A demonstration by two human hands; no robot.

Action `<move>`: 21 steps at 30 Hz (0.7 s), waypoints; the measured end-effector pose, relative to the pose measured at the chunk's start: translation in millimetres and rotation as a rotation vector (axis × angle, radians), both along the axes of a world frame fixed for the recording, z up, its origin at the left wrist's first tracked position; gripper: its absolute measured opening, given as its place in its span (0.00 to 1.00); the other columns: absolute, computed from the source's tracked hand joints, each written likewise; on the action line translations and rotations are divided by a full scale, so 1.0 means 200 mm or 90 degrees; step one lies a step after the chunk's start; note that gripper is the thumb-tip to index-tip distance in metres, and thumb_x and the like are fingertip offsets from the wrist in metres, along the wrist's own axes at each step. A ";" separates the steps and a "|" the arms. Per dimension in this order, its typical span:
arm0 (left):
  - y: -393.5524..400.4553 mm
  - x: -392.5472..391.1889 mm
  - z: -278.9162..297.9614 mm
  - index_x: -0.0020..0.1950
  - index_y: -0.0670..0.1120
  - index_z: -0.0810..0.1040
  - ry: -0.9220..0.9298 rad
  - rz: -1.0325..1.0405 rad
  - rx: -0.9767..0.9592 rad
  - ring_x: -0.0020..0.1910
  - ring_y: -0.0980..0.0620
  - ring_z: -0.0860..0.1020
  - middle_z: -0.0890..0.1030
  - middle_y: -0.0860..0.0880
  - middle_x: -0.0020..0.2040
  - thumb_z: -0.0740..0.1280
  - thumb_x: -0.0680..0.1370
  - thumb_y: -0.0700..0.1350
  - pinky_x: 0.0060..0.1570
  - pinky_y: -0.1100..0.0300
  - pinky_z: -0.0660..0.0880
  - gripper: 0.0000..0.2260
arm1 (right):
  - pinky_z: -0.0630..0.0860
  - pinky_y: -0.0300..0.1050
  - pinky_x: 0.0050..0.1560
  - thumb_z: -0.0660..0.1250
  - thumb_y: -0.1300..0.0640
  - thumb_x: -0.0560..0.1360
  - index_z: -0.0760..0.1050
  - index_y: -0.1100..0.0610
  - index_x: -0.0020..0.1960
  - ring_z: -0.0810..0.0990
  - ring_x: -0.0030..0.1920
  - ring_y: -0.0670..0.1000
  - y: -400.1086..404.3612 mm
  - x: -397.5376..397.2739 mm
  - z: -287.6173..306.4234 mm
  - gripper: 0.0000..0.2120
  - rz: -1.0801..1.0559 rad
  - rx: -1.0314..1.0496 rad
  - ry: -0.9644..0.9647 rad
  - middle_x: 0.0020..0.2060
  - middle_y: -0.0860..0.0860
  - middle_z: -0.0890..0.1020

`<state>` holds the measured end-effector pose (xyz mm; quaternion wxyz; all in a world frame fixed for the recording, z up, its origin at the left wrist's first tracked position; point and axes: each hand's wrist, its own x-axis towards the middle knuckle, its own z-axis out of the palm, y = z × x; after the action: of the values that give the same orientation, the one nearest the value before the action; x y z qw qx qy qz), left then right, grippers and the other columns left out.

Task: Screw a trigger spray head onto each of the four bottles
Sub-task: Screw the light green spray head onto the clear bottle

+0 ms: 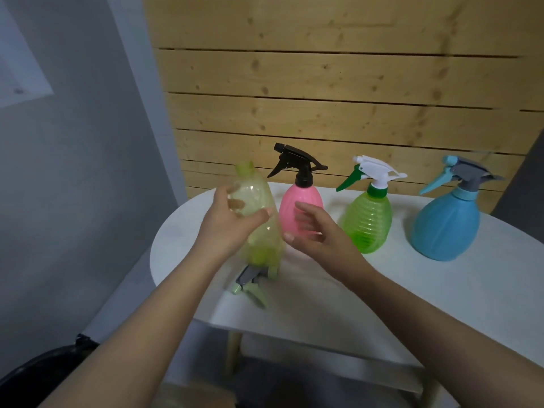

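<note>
left hand (228,222) gripping ribbed (translucent) bottle (259,213)

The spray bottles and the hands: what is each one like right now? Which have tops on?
Yellow-green bottle: no spray head, neck open, tilted, held by the left hand.
Loose green and grey spray head: lying on the white table, not screwed on.
Pink bottle: upright, black head on.
Green bottle: upright, white head on.
Blue bottle: upright, grey head on.
Left hand: grips the yellow-green bottle.
Right hand: open, holds nothing.
</note>
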<state>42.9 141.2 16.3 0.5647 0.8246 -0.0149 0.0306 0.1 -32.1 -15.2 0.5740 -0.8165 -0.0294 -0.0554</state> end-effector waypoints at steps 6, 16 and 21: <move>-0.07 -0.20 0.00 0.66 0.50 0.70 0.141 -0.214 -0.204 0.54 0.48 0.81 0.81 0.45 0.57 0.73 0.63 0.56 0.58 0.48 0.76 0.33 | 0.75 0.39 0.59 0.76 0.46 0.62 0.65 0.40 0.67 0.77 0.61 0.42 -0.10 -0.12 0.07 0.36 0.143 0.029 0.082 0.62 0.43 0.77; -0.03 -0.12 -0.20 0.63 0.55 0.75 0.127 -0.173 0.362 0.60 0.45 0.75 0.76 0.49 0.62 0.62 0.62 0.69 0.61 0.48 0.71 0.33 | 0.70 0.33 0.47 0.75 0.48 0.66 0.64 0.45 0.70 0.75 0.52 0.42 -0.40 -0.26 0.12 0.37 0.003 -0.158 0.122 0.56 0.46 0.75; -0.05 -0.11 -0.27 0.63 0.54 0.77 0.133 -0.174 0.347 0.62 0.49 0.74 0.78 0.51 0.63 0.67 0.62 0.66 0.64 0.50 0.70 0.32 | 0.70 0.35 0.51 0.77 0.47 0.63 0.64 0.41 0.69 0.75 0.54 0.45 -0.58 -0.31 0.13 0.39 0.017 -0.299 0.143 0.58 0.47 0.75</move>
<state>21.2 131.0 -38.6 0.3203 0.9346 -0.0752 -0.1351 -61.1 -149.0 9.9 0.3691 -0.9279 0.0118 0.0513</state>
